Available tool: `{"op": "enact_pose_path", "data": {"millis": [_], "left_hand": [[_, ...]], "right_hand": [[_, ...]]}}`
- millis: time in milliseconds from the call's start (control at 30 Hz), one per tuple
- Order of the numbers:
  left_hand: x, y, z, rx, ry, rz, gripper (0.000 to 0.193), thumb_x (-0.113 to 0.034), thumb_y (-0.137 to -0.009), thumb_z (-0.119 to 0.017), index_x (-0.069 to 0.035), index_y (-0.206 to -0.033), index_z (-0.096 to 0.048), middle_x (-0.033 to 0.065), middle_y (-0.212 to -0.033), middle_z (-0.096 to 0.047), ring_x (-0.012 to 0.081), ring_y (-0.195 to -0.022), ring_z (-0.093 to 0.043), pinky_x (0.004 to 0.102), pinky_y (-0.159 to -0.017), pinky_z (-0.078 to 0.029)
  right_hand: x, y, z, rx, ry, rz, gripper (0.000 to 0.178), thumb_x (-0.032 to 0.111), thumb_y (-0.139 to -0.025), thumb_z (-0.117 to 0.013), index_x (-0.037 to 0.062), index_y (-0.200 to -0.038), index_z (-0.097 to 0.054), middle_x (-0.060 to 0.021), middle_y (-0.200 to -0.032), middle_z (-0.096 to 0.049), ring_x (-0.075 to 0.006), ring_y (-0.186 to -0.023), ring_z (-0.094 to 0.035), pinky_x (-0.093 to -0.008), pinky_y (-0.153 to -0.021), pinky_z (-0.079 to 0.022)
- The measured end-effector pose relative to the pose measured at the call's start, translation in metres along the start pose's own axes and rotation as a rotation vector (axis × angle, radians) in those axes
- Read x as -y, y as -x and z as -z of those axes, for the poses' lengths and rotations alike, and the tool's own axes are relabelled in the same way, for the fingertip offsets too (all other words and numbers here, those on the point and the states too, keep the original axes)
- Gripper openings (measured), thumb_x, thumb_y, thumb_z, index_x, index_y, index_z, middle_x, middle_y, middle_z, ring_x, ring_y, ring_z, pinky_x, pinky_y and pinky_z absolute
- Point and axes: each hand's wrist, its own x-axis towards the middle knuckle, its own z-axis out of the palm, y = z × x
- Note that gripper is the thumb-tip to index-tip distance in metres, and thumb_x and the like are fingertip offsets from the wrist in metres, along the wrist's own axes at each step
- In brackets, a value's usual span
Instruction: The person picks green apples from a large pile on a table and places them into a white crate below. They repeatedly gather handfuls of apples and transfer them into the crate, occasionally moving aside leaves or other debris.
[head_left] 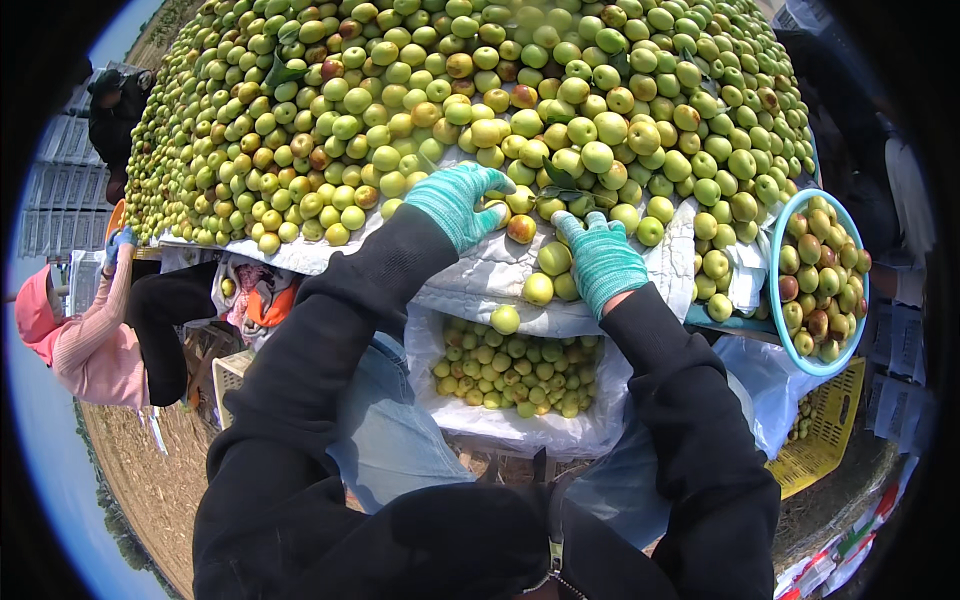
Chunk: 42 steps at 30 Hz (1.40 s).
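Observation:
A big heap of green jujubes [480,100], some blushed red-brown, spreads over a pale cloth [470,290]. My left hand [450,205], in a teal knit glove with bare fingertips, reaches into the heap's near edge. Its thumb and fingers are apart beside a red-brown jujube [520,229]. My right hand [604,258], gloved alike, rests by the near edge with its fingers stretched out, next to a few loose jujubes [554,258]. One green jujube [505,320] is at the cloth's front edge, above a lined crate [425,365] of jujubes between my knees.
At the right, a light blue basin [777,270] holds redder jujubes. Below it stands a yellow crate [835,440] with a clear plastic liner. Another person [95,345] in a pink top and red head covering sits at the left. Stacked pale crates [65,185] stand behind.

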Motion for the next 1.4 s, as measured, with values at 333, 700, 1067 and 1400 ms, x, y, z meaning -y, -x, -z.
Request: {"op": "enact_pose_path", "data": {"millis": [333,700,1067,1400], "left_hand": [[0.000,0.007,-0.072,0.178,-0.124,0.108,0.050,-0.025,-0.079,-0.070,-0.020,-0.125,-0.053,0.0254,-0.134,-0.037,0.0390,-0.113,-0.055,0.0411,-0.098,-0.046],[0.005,0.081,-0.055,0.636,2.274,0.588,0.060,-0.048,-0.090,-0.056,-0.007,-0.131,-0.043,0.0233,-0.129,-0.050,0.0439,-0.118,-0.052,0.0577,-0.078,-0.056],[0.003,0.128,-0.070,0.647,2.304,0.560,0.050,-0.041,-0.095,-0.053,-0.003,-0.128,-0.049,0.0217,-0.134,-0.048,0.0404,-0.124,-0.048,0.0535,-0.097,-0.047],[0.002,0.125,-0.068,0.630,2.204,0.609,0.052,-0.037,-0.096,-0.051,-0.005,-0.136,-0.043,0.0149,-0.131,-0.052,0.0282,-0.115,-0.057,0.0465,-0.087,-0.055]], "right_hand": [[-0.010,0.006,-0.010,-0.081,-0.184,-0.065,0.054,0.007,-0.071,-0.071,0.0190,-0.121,-0.052,-0.0144,-0.109,-0.054,-0.0387,-0.100,-0.054,-0.0462,-0.085,-0.048],[-0.023,0.055,0.016,0.806,-2.486,-0.290,0.059,0.035,-0.095,-0.053,0.0104,-0.144,-0.030,-0.0176,-0.135,-0.047,-0.0311,-0.114,-0.057,-0.0484,-0.073,-0.061],[-0.001,0.092,-0.006,0.587,-0.864,0.223,0.051,0.023,-0.088,-0.066,0.0021,-0.131,-0.048,-0.0159,-0.127,-0.054,-0.0225,-0.115,-0.055,-0.0335,-0.097,-0.045],[0.044,0.093,-0.014,-0.061,-0.721,0.479,0.049,0.015,-0.075,-0.079,0.0048,-0.117,-0.055,-0.0088,-0.105,-0.059,-0.0219,-0.099,-0.059,-0.0321,-0.085,-0.049]]}}
